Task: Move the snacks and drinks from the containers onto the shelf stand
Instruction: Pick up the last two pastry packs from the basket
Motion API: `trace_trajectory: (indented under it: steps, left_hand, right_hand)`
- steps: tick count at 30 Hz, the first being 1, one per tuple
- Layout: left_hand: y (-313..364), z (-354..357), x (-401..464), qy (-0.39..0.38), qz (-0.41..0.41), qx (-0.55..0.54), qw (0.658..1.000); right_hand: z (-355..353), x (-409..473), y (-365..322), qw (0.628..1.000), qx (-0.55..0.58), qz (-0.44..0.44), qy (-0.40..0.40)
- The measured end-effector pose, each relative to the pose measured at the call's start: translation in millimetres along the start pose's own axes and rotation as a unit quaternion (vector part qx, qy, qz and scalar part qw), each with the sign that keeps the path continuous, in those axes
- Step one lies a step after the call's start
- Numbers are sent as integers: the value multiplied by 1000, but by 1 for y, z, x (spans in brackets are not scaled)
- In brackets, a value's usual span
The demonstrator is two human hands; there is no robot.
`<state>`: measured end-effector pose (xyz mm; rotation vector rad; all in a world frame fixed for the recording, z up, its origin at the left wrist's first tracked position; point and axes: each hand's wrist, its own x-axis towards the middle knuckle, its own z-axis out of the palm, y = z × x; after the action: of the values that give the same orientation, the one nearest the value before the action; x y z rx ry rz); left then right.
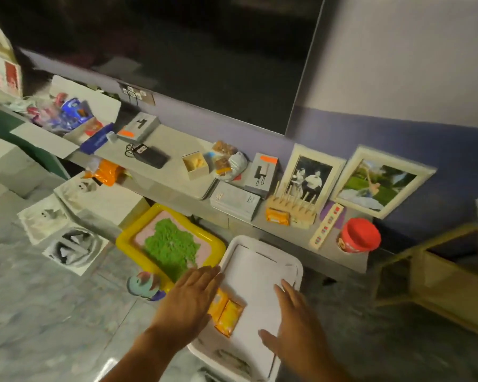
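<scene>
**A:** Head view, what's your grip doing?

**B:** Both hands flat, fingers straight, nothing held. My left hand (189, 296) is over the left rim of the white tray (262, 241) on the floor, covering part of the orange snack packets (226, 312). My right hand (293, 318) is spread over the white sheet (257, 274) lining the tray, right of the packets. Can't tell if the palms touch or hover.

**A:** Snacks?

**B:** Two orange packets side by side in the tray, near its left edge. One more orange packet (278, 216) already up on the grey shelf (174, 153), just in front of a wooden peg rack (293, 208). Red-lidded tub (359, 236) near the shelf's right end.

**A:** Other containers?

**B:** White box (66, 117) far left on the shelf, blurred colourful packets inside. Yellow-rimmed tray (171, 241) with green stuff on the floor, left of my tray.

**A:** Rest?

**B:** Two framed photos (351, 180) leaning on the purple wall.
</scene>
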<state>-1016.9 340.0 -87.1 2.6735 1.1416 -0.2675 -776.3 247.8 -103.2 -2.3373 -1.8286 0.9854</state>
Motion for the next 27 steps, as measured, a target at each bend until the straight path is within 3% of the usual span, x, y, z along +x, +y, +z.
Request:
trace_trajectory:
  steps: [4,10,13,19,22,27]
  left_hand:
    - [-22,90,57,-15,79,56,995]
    - [-42,214,100,-49,96,119,987]
    - [-44,247,106,-58,94,168,980]
    - [-39,242,107,-89,111,185,972]
    - [-43,225,109,-75,131,90,985]
    - [-32,122,122,-44,89,-112,989]
  right_hand:
    - [99,51,4,999,22,28,-26]
    - [223,111,4,995,63,80,-17]
    - [256,131,3,996,23,80,12]
    - [263,134,0,997,-2,71,29]
    - [245,128,-1,993,65,99,29]
    - [162,94,7,956,239,112,130]
